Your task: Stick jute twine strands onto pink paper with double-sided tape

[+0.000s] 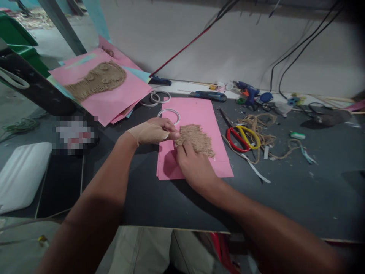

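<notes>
Forearms (97, 194), left hand (151, 131), right hand (195, 165) on frayed burlap (196, 140) (pink card (196, 114) beneath)

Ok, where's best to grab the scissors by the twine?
Grip the scissors by their red and yellow loop handles, coming down from your side. They lie flat, blades pointing away, and the twine crowds the handles' far side.
</notes>
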A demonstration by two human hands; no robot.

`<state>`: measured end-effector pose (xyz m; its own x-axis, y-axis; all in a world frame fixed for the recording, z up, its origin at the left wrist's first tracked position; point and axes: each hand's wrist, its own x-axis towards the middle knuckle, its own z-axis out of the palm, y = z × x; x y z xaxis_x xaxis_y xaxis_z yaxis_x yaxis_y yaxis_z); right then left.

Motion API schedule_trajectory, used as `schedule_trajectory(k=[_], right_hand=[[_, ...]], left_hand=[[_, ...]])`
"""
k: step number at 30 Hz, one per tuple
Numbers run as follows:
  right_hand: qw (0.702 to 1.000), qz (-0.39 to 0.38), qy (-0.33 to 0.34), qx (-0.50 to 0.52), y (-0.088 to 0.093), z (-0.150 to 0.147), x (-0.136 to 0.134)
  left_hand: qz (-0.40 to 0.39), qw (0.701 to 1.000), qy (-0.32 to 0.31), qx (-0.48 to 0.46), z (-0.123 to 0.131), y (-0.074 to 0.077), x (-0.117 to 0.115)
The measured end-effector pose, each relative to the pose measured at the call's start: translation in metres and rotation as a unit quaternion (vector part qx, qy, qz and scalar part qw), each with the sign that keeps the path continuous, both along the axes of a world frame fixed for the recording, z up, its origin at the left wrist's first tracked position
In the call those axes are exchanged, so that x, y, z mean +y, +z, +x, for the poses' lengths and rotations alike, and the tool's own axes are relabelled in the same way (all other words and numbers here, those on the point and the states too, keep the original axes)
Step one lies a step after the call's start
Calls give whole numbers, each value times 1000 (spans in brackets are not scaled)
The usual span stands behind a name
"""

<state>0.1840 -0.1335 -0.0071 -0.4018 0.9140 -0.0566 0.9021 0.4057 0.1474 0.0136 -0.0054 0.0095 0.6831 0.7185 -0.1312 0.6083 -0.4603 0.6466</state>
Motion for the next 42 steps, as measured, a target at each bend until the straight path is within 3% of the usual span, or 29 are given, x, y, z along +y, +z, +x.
schedule_trajectory(k=[11, 30, 42], right_hand=[[999, -3, -25, 22, -3, -1, 0], [999, 18, -33, 27, -5, -1, -1], [998, 25, -44, 33, -6, -1, -2]], left_hand=[[-71, 993, 35, -83, -11, -7, 5], [-26, 998, 19, -58, -7, -3, 4], [-71, 992, 57, -84, -11, -6, 4]])
